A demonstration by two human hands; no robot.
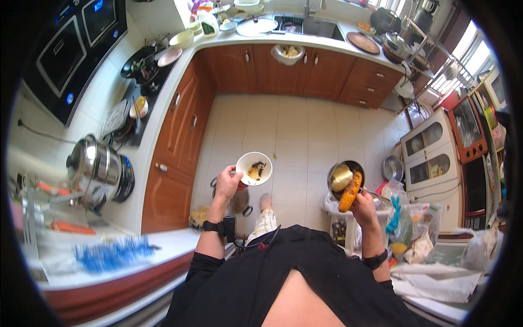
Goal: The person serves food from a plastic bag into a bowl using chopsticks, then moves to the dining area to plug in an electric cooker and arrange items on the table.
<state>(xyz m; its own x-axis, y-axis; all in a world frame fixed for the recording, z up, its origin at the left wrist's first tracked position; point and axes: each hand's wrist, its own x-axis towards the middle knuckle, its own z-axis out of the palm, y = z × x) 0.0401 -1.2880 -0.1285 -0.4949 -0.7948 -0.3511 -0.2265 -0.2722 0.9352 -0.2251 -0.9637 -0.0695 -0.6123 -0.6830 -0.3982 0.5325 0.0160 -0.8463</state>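
Note:
My left hand [227, 183] is closed on the rim of a white bowl [245, 161], held out over the floor. Inside the bowl lie dark bits and some yellowish food [255, 173]. Off to the right, my right hand [364, 209] is closed round a small metal pan [355, 164], near its handle [376, 194]. A browned corn cob [350, 192] and a pale, rounded piece of food [341, 177] sit in this pan. The cob's lower end sticks out over the rim, close to my fingers. My grip partly hides the handle.
A two-handled pot [239, 203] stands low beneath my left hand. Bagged goods [419, 229] crowd the right side near a metal basin [393, 168]. A steamer [95, 169] stands on the left counter. Across the room are a sink [324, 28] and a hanging waste bowl [287, 54].

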